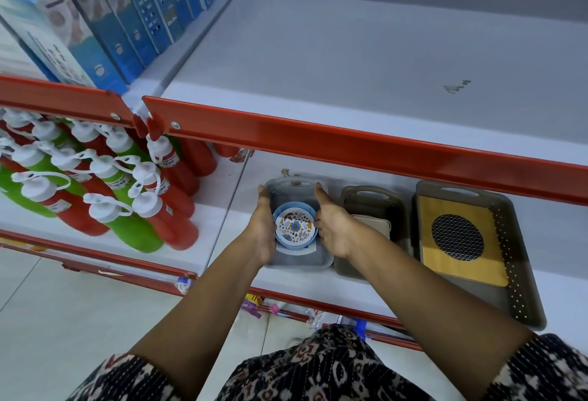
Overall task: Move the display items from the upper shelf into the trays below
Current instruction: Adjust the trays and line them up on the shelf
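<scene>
While both our hands sit low in the frame's centre, we are placing the round floral item (295,226) into the grey tray (297,265) | left hand (261,230) and right hand (332,225) cup its blue rim, fingers extended, thumbs up | upper shelf (350,60) looks bare here | next, we judge: let go, withdraw.

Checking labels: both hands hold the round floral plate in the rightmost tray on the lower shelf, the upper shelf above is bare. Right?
Not quite. In the head view the left hand and right hand hold the round floral plate in the leftmost grey tray, not the rightmost. The rightmost tray holds a wooden board. The upper shelf above is bare.
</scene>
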The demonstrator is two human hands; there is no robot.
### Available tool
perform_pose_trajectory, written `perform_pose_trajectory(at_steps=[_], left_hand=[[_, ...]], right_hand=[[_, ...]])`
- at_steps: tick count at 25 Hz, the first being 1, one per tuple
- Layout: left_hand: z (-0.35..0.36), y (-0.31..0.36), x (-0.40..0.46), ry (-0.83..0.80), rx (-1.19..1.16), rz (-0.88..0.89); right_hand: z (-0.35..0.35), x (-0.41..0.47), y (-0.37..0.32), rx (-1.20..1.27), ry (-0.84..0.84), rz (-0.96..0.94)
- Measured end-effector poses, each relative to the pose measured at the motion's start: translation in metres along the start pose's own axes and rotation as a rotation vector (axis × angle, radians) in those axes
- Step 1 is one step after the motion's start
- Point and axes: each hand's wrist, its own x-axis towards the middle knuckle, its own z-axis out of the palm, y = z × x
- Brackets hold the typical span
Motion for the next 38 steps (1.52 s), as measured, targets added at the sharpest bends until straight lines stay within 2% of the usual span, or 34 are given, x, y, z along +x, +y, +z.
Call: perform_pose_trajectory(at_steps=[7, 10, 11, 13, 15, 17, 18, 20, 29, 38], left_hand=[[0.002, 0.001, -0.012, -0.018, -0.004, 0.027], [0.008, -0.005, -0.019, 0.009, -0.034, 0.107], [0.011, -0.008, -0.022, 0.015, 0.047, 0.122], [0.018, -0.019, -0.027, 0.030, 0.315, 0.119], [0.023, -0.036, -0.026, -0.011, 0.753, 0.262], [0.025, -0.052, -0.024, -0.115, 1.159, 0.418], [0.025, -0.057, -0.025, -0.135, 1.279, 0.458], [0.024, -0.064, -0.024, -0.133, 1.402, 0.518], [0.017, -0.085, -0.045, -0.115, 1.475, 0.518], [0.022, -0.112, -0.073, 0.039, 1.609, 0.569]], right_hand=[[-0.001, 0.003, 0.001, 0.042, -0.004, -0.015], [-0.017, -0.013, 0.009, 0.027, -0.050, -0.126], [-0.023, -0.017, 0.016, 0.028, -0.038, -0.217], [-0.036, -0.017, 0.041, -0.072, 0.114, -0.426], [-0.053, -0.010, 0.071, -0.394, 0.325, -0.610], [-0.065, -0.004, 0.097, -0.806, 0.386, -0.675], [-0.068, -0.006, 0.107, -0.946, 0.382, -0.665], [-0.072, -0.008, 0.120, -1.043, 0.348, -0.642], [-0.077, -0.031, 0.135, -1.036, 0.298, -0.771], [-0.079, -0.043, 0.168, -1.096, 0.195, -0.774]])
